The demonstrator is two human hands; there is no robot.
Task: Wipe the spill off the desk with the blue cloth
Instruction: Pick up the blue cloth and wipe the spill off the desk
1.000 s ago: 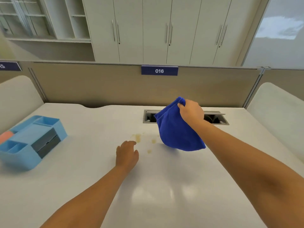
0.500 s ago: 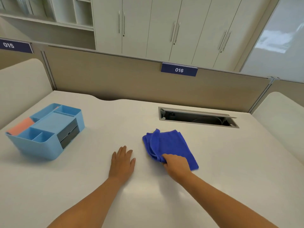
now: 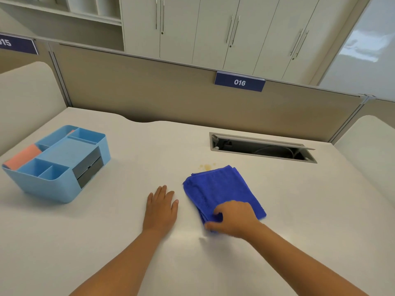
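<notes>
The blue cloth hides part of the spill.

surface: white bench | left: light blue organiser tray, resting flat | centre: folded blue cloth lying flat, right hand gripping its near corner | spill: yellowish spots just beyond cloth's far edge | left hand: palm flat beside cloth | rear right: open cable slot
</notes>
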